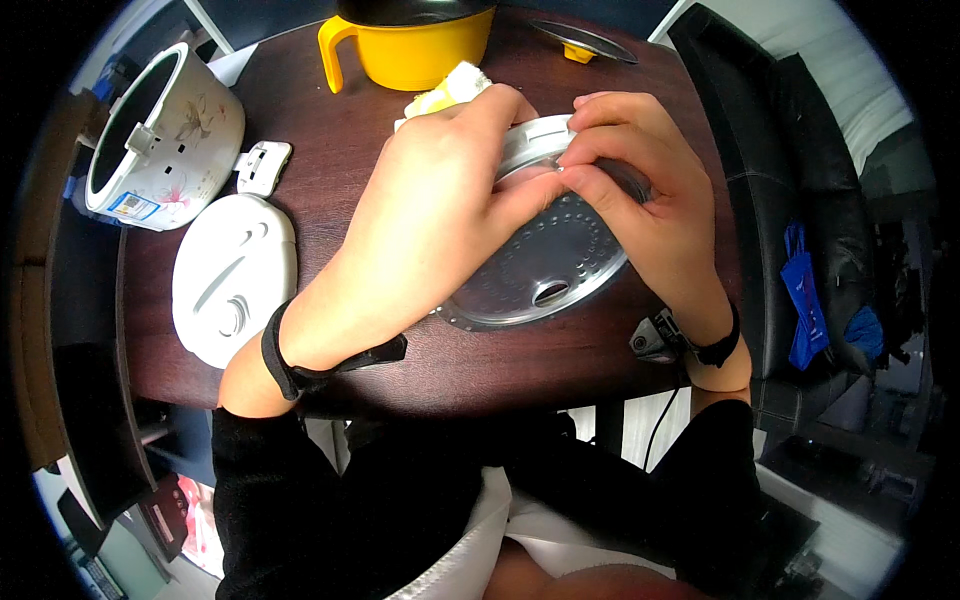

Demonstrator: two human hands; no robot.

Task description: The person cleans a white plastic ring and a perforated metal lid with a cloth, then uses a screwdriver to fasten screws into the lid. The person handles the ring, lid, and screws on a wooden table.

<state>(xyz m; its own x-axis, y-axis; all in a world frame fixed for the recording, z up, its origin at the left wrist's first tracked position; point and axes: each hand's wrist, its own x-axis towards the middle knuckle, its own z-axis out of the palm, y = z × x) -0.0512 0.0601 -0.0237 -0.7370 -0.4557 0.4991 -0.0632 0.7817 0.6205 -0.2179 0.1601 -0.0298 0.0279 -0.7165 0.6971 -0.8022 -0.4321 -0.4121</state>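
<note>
A round rice cooker lid (pixel 545 252) with a dimpled silver metal face and a pale rim is held tilted over the table. My left hand (pixel 430 185) grips its far left side, the thumb lying across the metal. On the far right side, the fingers of my right hand (pixel 655 165) are bent over the rim, and its thumb tip meets the left thumb near the edge. A small oval hole shows at the lid's near side. What lies under the fingertips is hidden. Just behind my left hand is a yellow and white cloth (pixel 447 93).
The white flowered rice cooker body (pixel 205 125) stands at the left of the dark wooden table (pixel 440 375). Near it lie a white oval cover (pixel 235 280) and a small white part (pixel 263 168). At the back are a yellow pot (pixel 425 50) and a lid with a yellow knob (pixel 590 45).
</note>
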